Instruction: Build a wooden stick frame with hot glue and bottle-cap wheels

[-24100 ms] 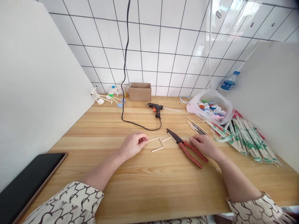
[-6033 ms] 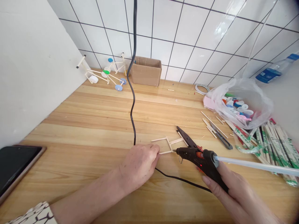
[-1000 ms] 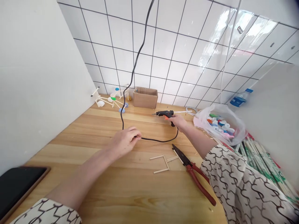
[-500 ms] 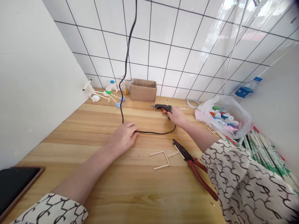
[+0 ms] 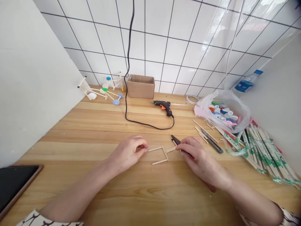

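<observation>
A small frame of pale wooden sticks (image 5: 165,154) lies on the wooden table, three sides joined and one stick sticking out to the right. My left hand (image 5: 128,153) is just left of it, fingers loosely curled, thumb and forefinger apart beside the tip of the upper stick. With thumb and fingers closed, my right hand (image 5: 199,158) is at the end of the right-hand stick. It lies over red-handled pliers (image 5: 175,139); the dark jaw and a handle end show, the rest is hidden. Behind, a black glue gun (image 5: 166,106) with an orange trigger rests on its side.
A black cord (image 5: 127,94) loops from the glue gun up the tiled wall. A cardboard box (image 5: 141,88), stick-and-cap models (image 5: 104,90) and a tape roll (image 5: 192,99) stand behind. On the right are a bag of bottle caps (image 5: 223,111), a cutter (image 5: 213,142) and wrapped sticks (image 5: 268,153). A phone (image 5: 18,185) lies left.
My right hand has let go of the glue gun and come back to the stick frame and pliers. My left hand has let go of the cord and moved beside the frame.
</observation>
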Demonstrator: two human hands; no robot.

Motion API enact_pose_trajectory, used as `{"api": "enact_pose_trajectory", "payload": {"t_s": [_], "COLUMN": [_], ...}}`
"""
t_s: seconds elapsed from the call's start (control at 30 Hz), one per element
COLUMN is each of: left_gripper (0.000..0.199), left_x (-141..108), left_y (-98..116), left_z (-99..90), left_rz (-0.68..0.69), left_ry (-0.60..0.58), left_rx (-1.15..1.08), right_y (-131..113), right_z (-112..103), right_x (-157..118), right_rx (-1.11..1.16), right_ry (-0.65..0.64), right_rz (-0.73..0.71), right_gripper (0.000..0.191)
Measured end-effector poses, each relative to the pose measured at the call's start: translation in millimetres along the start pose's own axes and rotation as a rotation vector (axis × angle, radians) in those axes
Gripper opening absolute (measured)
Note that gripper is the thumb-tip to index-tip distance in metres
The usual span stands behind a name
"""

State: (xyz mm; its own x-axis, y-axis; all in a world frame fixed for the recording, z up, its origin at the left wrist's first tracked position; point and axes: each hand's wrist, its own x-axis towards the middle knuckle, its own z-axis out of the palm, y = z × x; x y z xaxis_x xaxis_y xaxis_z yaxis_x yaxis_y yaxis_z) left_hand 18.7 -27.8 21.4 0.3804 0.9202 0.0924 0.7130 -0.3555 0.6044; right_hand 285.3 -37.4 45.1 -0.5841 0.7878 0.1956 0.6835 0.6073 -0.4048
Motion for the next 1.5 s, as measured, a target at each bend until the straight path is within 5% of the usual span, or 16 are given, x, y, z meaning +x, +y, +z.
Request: {"api": "enact_pose_trajectory", "payload": {"t_s": [0.33, 1.5], "left_gripper": [0.01, 0.017], "left_x": [2.7, 6.3], "left_y": [0.4, -4.4], "left_z": [6.7, 11.2], "left_rz": [-0.036, 0.02], "left_ry": [-0.052, -0.069], "left_rx": [0.017, 0.057], "right_y": [-10.3, -13.6], "right_z": [24.3, 25.9], "right_x": [21.8, 18.7], "right_rx": [-0.118, -0.249], "right_ry": [-0.064, -0.205], "right_rz": [-0.061, -0.032], "right_gripper": [0.038, 0.04]}}
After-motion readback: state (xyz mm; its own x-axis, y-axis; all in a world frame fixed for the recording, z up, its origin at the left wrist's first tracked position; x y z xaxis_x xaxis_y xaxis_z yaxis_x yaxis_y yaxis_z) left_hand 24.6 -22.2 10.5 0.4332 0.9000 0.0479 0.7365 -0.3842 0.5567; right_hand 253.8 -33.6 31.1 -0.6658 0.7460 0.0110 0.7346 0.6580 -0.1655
